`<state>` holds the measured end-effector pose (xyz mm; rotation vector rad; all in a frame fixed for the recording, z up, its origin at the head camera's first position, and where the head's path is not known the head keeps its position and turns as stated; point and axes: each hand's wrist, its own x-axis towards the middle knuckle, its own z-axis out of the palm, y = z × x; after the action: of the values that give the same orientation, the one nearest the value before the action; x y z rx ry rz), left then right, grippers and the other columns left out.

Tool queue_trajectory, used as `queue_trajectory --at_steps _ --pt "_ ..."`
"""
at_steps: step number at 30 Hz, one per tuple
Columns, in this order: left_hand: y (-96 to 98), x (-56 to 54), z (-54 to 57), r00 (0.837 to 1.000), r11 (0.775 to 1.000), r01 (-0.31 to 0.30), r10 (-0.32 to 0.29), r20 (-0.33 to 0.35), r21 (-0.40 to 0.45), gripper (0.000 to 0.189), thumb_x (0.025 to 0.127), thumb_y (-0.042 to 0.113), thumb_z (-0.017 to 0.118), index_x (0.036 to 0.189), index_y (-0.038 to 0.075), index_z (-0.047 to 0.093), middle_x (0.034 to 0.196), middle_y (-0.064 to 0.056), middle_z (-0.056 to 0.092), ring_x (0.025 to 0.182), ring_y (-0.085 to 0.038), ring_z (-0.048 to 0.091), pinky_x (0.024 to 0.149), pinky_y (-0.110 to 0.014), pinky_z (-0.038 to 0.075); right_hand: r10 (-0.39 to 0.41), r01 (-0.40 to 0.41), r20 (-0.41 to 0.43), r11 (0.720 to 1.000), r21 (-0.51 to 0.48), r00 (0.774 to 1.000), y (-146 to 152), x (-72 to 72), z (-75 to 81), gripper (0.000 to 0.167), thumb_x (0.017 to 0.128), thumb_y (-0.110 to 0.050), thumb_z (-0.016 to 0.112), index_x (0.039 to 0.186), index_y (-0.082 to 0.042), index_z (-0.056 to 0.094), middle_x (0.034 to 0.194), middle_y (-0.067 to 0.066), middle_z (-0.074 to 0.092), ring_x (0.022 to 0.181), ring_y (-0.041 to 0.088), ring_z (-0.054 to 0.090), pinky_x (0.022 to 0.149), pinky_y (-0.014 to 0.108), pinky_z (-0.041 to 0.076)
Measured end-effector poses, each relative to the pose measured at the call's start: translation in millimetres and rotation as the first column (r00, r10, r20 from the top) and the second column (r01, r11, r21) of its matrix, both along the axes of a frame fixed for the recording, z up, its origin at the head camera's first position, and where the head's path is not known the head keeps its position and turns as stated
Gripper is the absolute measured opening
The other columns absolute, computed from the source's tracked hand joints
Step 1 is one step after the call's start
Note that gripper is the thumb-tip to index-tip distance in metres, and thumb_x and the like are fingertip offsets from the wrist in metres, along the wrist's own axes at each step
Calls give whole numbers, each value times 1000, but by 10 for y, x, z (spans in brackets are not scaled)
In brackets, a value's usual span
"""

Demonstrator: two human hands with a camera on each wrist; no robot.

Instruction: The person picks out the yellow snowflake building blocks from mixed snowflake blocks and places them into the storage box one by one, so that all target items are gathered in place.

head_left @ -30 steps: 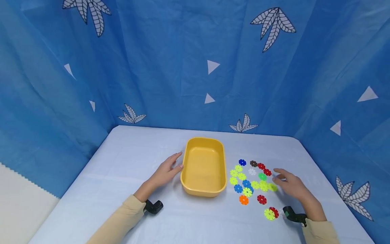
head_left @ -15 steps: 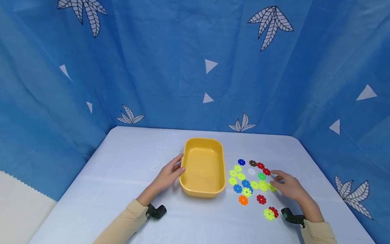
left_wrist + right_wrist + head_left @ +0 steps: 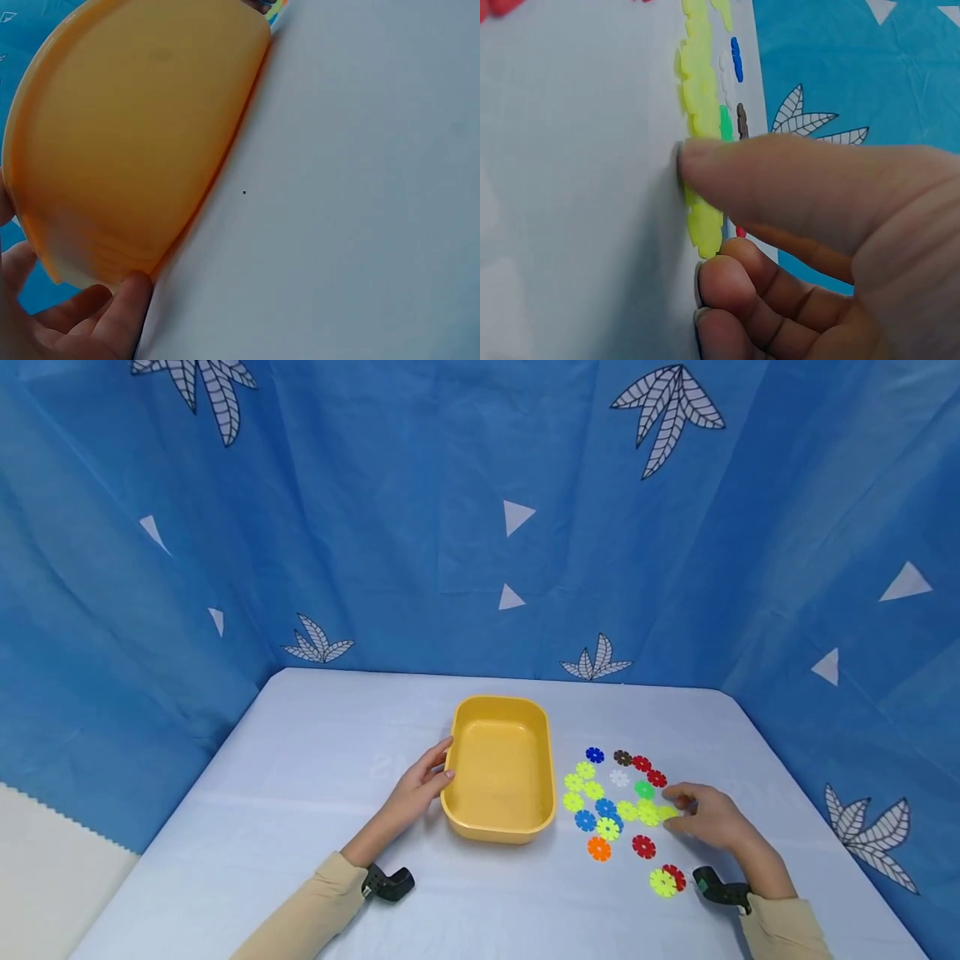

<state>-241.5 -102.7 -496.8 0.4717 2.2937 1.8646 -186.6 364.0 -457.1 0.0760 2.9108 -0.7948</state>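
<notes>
A yellow plastic tub (image 3: 498,833) stands mid-table. My left hand (image 3: 411,789) holds its left wall, thumb at the rim; in the left wrist view, the fingers (image 3: 124,315) press low on the outside of the tub (image 3: 150,135). My right hand (image 3: 708,814) is at the right end of a spread of notched plastic snowflake discs. Its thumb and forefinger pinch the edges of a yellow-green disc (image 3: 667,812). In the right wrist view, the thumb (image 3: 772,187) hides part of the yellow-green row, and that disc (image 3: 705,229) shows between thumb and fingers.
Left of the right hand lie more discs: a green one (image 3: 644,790), a brown one (image 3: 622,757), an orange one (image 3: 599,849), and several blue, red and yellow-green ones. A blue patterned cloth (image 3: 405,527) hangs behind the white table (image 3: 337,710).
My right hand has moved left onto the yellow-green disc, and its thumb and forefinger have closed in. My left hand has come from beside the tub to hold its wall.
</notes>
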Motion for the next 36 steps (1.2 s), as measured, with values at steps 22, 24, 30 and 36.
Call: queue_trajectory --at_steps 22,24,30,36 --pt "9 21 -24 999 999 -37 37 9 9 60 104 20 57 160 20 36 154 -24 48 138 -39 53 102 -42 58 -21 22 72 1000 -16 997 -13 -86 41 34 74 -13 87 96 2 66 83 6 56 83 22 51 66 30 48" --pt "9 16 -25 999 999 -37 37 7 8 60 104 20 57 160 20 36 154 -24 48 138 -39 53 102 -42 58 -27 28 80 1000 -12 996 -20 -103 48 36 74 -13 88 98 2 66 85 6 57 84 22 51 67 30 49" --pt "7 2 -53 1000 1000 -28 28 6 5 60 104 20 56 160 20 35 154 -24 47 138 -39 53 103 -42 58 -42 42 135 999 1 990 -22 -163 83 40 72 -13 89 100 2 64 86 8 56 83 22 51 67 29 50" --pt "5 -1 -63 999 999 -33 33 0 -6 60 104 22 56 160 21 35 154 -23 48 138 -39 53 103 -43 58 -58 57 176 998 8 983 -15 -211 110 40 74 -16 88 99 3 63 83 9 56 80 22 51 65 30 48"
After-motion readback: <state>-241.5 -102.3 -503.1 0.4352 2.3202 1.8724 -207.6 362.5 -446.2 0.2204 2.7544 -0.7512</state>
